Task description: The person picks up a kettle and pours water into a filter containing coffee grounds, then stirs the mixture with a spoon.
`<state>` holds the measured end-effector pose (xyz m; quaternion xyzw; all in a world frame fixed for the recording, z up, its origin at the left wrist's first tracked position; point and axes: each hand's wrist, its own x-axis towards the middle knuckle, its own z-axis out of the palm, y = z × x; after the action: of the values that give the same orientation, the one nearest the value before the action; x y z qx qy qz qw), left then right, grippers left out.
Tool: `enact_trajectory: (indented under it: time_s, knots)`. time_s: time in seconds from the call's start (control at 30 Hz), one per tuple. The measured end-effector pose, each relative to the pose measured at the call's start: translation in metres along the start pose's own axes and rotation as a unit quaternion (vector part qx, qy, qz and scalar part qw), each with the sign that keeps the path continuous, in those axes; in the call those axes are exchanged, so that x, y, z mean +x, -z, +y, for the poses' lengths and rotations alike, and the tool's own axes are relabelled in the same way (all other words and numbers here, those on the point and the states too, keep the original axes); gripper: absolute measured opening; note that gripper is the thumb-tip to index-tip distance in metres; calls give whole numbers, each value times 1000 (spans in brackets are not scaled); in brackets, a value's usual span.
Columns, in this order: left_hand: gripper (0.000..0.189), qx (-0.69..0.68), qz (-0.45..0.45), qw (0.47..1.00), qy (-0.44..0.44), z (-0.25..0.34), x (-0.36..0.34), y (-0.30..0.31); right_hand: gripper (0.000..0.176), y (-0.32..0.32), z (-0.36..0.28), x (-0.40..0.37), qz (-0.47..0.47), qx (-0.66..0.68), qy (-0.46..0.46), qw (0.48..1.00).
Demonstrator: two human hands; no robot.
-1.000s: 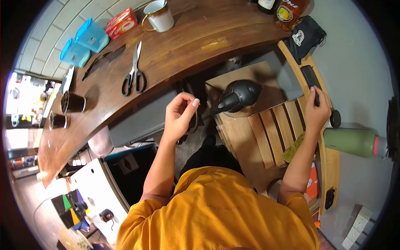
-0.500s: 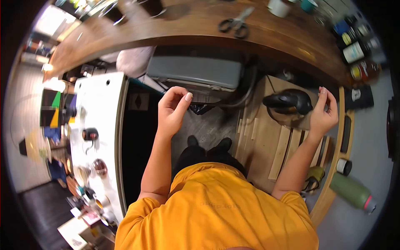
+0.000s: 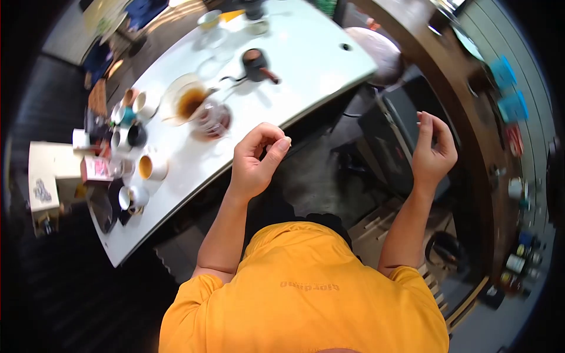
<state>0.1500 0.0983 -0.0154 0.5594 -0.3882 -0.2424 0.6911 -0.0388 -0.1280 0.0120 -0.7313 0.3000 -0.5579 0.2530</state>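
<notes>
My left hand (image 3: 257, 162) is raised in front of the near edge of the white table (image 3: 312, 62), its fingers curled and the thumb pressed against them. Whatever lies in that pinch, if anything, is hidden or too small to tell. Over to the right, my right hand (image 3: 434, 150) is held up in the air with thumb and fingertips together. Its grip is equally unreadable. Nearest the left hand on the table stands a blurred glass server (image 3: 213, 119), with a dripper (image 3: 175, 100) holding brown coffee beside it.
A dark kettle-like pot (image 3: 255, 66) and several cups, including a white cup (image 3: 154, 167), stand on the table. Beyond my right hand are a grey case (image 3: 391, 126) and a wooden counter (image 3: 465, 106). A round pale seat (image 3: 374, 53) stands by the table corner.
My view has swung left, so the white table now lies ahead and the wooden counter has shifted right. Both hands stay raised and pinched; the right one has come slightly inward.
</notes>
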Motion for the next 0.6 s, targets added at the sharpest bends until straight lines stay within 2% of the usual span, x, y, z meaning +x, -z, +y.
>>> enact_trajectory:
  time_s: [0.07,0.13,0.2,0.3,0.47,0.53,0.6]
  knots:
    - [4,5,43,999,-19,6,-7,43,5,-58,-26,-6,-58,49,20,997]
    - [7,3,99,994,-36,15,-17,78,6,-110,-51,-17,-104,119,-16,987]
    - [7,10,125,991,-37,19,-25,110,7,-152,-68,-28,-148,138,19,979]
    - [6,35,159,986,-42,18,-31,146,6,-204,-85,-47,-212,173,18,962]
    - [4,21,246,969,-15,5,-28,187,13,-243,-102,-69,-265,167,42,949]
    - [4,25,269,962,24,-2,-26,196,17,-251,-103,-70,-301,176,49,936]
    - [8,19,289,957,26,-12,-24,197,14,-259,-101,-70,-317,182,64,929]
